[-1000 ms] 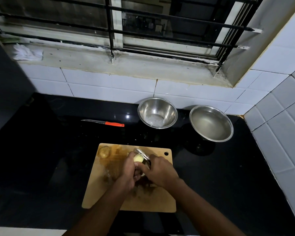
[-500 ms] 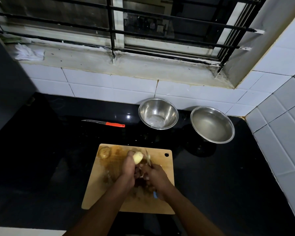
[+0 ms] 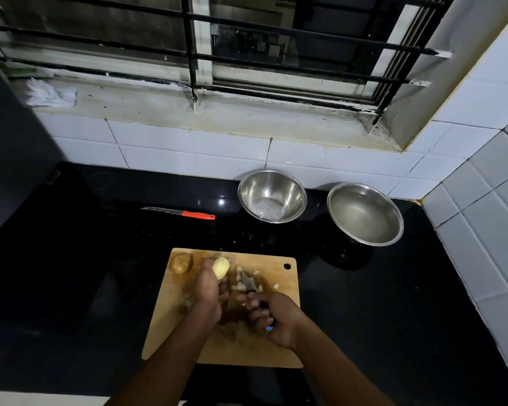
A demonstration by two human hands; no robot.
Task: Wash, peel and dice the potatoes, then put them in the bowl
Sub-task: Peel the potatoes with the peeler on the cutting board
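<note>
Over the pale wooden cutting board (image 3: 276,350), the left hand (image 3: 208,291) curls its fingers around a pale yellow, partly peeled potato (image 3: 220,268). The right hand (image 3: 273,317) is closed on a peeler with a blue handle tip (image 3: 269,328). An unpeeled brown potato (image 3: 180,262) sits at the board's far left corner. Two round steel bowls (image 3: 272,196) (image 3: 364,213) stand beyond, near an orange-handled knife (image 3: 179,213).

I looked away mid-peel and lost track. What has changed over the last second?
The right hand, gripping the peeler, has drawn back toward the person, off the potato; the two hands now sit apart. The left hand still holds the potato over the cutting board. The unpeeled potato, knife and both bowls stayed put.
</note>
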